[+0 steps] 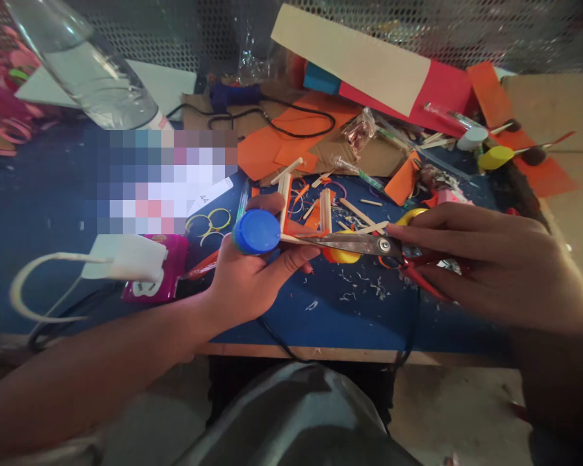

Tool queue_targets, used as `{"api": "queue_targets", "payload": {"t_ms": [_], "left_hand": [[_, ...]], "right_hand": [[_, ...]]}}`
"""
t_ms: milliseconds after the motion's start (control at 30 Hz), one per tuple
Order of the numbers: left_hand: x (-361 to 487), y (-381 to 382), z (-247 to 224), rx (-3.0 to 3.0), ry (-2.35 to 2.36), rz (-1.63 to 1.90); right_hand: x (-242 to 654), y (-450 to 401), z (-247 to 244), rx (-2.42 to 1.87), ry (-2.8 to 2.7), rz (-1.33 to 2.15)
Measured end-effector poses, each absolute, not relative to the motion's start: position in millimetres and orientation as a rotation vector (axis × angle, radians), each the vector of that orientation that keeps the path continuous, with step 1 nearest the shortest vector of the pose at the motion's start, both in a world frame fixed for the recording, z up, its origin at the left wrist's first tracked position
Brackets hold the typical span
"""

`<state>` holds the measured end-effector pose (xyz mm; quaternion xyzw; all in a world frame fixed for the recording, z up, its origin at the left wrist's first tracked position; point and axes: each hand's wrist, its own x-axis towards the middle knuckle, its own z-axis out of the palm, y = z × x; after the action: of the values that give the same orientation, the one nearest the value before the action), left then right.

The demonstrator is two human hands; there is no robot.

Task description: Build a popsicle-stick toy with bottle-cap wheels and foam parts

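Note:
My left hand (252,278) is closed round a small craft piece of wooden sticks (285,200) with a blue round cap (257,231) at its near side. Red-handled scissors (364,243) lie in my right hand (490,259), which is closed round their handles. Their blades point left and reach the orange edge and stick end by my left thumb. A loose pale stick (373,228) shows just above the blades, near my right fingertips. Behind the blades is a yellow round piece (344,254), partly covered.
A water bottle (111,84) leans at the back left, above a white plug (126,259) on a magenta socket box (179,259). Orange sheets (262,149), a glue gun (236,95), brushes and stick scraps crowd the back. Black cables cross the table's front edge (340,354).

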<state>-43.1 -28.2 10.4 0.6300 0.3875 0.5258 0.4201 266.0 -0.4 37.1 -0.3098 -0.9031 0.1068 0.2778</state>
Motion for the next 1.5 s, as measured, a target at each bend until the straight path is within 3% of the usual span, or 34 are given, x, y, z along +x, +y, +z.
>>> {"api": "queue_targets", "payload": {"t_ms": [933, 1500], "left_hand": [[-41.6, -30.8, -3.6, 1.525, 0.943, 1.373], [-43.7, -31.3, 3.8, 1.669, 0.954, 1.354]], "right_hand": [[261.8, -1.9, 39.3, -0.873, -2.406, 0.499], [261.1, -5.5, 40.4, -0.893, -2.425, 0.434]]}}
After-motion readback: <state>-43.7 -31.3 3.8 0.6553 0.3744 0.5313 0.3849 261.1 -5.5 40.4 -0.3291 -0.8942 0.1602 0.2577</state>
